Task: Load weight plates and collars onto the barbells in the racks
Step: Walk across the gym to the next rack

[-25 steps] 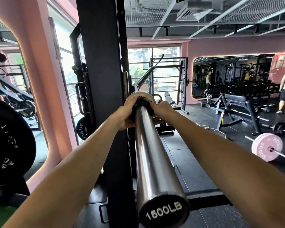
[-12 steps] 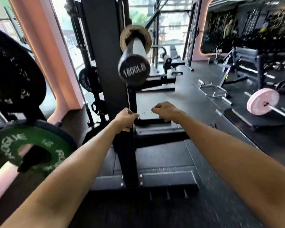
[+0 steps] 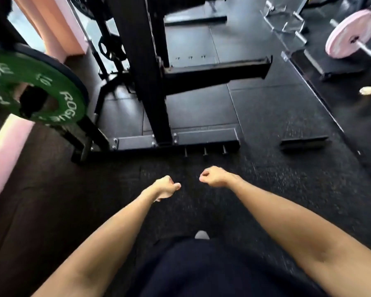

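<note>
Both the left hand [image 3: 166,187] and right hand [image 3: 213,176] hang with fingers curled, holding nothing as far as the blur allows. The green plate [image 3: 33,86] sits on a storage peg at far left, beside the rack upright [image 3: 144,67]. Reaching for it blindly, a loose grip could drop it onto feet.
</note>
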Available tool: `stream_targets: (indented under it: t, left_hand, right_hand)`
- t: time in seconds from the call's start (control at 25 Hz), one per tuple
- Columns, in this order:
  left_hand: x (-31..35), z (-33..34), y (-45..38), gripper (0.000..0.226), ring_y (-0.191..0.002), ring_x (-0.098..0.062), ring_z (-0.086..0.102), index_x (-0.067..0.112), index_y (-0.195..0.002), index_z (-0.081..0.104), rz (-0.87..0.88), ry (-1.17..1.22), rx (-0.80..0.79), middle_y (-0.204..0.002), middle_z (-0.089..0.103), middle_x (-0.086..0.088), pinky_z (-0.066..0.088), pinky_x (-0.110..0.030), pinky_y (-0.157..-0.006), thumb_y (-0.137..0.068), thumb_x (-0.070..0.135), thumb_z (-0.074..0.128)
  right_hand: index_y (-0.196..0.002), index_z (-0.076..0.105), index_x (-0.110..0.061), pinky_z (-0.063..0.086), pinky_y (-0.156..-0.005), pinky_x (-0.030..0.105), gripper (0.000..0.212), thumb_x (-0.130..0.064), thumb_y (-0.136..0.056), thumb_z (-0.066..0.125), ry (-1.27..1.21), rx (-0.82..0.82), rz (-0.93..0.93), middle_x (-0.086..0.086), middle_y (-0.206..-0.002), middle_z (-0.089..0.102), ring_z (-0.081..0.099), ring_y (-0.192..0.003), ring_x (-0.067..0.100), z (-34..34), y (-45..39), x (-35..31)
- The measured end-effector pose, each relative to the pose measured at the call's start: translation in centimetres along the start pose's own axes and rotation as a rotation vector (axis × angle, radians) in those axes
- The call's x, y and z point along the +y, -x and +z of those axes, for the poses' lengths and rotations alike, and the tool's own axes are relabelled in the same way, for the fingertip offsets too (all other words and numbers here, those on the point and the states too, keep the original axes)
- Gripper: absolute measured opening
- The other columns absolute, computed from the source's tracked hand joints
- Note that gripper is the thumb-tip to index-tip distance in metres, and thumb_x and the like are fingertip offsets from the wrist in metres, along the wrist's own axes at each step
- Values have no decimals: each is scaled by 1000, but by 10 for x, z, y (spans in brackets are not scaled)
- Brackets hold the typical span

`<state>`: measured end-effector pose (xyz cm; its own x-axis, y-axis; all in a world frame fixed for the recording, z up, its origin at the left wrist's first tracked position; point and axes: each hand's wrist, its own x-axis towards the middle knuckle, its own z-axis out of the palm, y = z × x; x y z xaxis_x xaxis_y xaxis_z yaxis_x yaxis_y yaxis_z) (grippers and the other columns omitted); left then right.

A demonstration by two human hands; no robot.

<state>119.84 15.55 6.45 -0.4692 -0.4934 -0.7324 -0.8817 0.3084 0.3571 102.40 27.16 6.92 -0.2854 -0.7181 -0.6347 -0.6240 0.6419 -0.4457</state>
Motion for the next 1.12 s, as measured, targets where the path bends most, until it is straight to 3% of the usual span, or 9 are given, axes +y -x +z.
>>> stream_targets:
  t: [0.12, 0.24, 0.48, 0.6, 0.72, 0.84, 0.92, 1.0, 1.12]
  left_hand:
    - [-37, 63, 21, 43, -80, -29, 60, 7, -81, 56, -43, -87, -131, -79, 58, -11, 46, -31, -58, -96, 46, 48]
    - [-71, 119, 48, 42, -94, -32, 64, 6, -84, 57, -41, -141, -220, -93, 66, -19, 39, -30, -67, -96, 46, 51]
    - [-120, 215, 94, 39, -84, -24, 59, 13, -77, 54, -6, -252, -392, -86, 61, -7, 39, -29, -67, -91, 50, 54]
    - [-122, 242, 103, 43, -92, -23, 57, 15, -96, 56, 25, -336, -472, -99, 59, -3, 41, -29, -74, -89, 57, 53]
    - [-104, 246, 95, 44, -104, -25, 60, 15, -100, 56, 80, -427, -475, -114, 65, -7, 41, -28, -76, -89, 58, 55]
    - [-69, 248, 75, 40, -83, -24, 61, 15, -81, 53, 125, -519, -466, -110, 70, -12, 39, -27, -65, -89, 54, 55]
    - [-38, 248, 60, 37, -80, -23, 59, 15, -92, 57, 143, -556, -458, -109, 69, -10, 41, -27, -66, -90, 52, 56]
    - [0, 253, 46, 45, -95, -25, 61, 11, -115, 58, 159, -596, -447, -114, 66, -9, 43, -27, -75, -92, 50, 56]
    - [63, 259, 25, 47, -102, -26, 59, 9, -118, 56, 176, -646, -448, -117, 63, -9, 41, -27, -76, -93, 48, 55]
  right_hand:
    - [-123, 64, -17, 43, -96, 29, 35, -36, -96, 52, -16, -107, 112, 6, -128, 63, 56, -120, 24, 73, 33, 34]
    - [-122, 65, -16, 45, -97, 30, 35, -34, -95, 53, -19, -171, 214, 7, -128, 63, 57, -119, 25, 140, 76, 61]
    - [-124, 63, -15, 44, -99, 33, 38, -34, -93, 54, -80, -174, 352, 8, -130, 61, 56, -120, 27, 223, 160, 94]
    - [-121, 65, -20, 44, -102, 39, 37, -38, -90, 55, -160, -137, 416, 5, -129, 62, 55, -120, 27, 247, 191, 113]
    - [-116, 67, -20, 45, -101, 40, 33, -35, -91, 54, -239, -78, 460, 6, -127, 63, 56, -117, 28, 256, 205, 133]
    - [-113, 68, -20, 44, -100, 36, 30, -35, -92, 54, -333, -16, 503, 6, -127, 63, 56, -116, 29, 253, 211, 157]
    - [-116, 67, -18, 42, -100, 35, 31, -33, -93, 53, -382, -8, 529, 6, -129, 61, 54, -118, 29, 246, 213, 178]
    - [-119, 66, -19, 40, -104, 37, 32, -33, -93, 53, -432, 6, 554, 4, -132, 59, 52, -121, 29, 233, 214, 204]
    - [-113, 68, -21, 45, -99, 38, 28, -34, -92, 54, -454, 23, 572, 6, -123, 65, 56, -116, 28, 197, 210, 252]
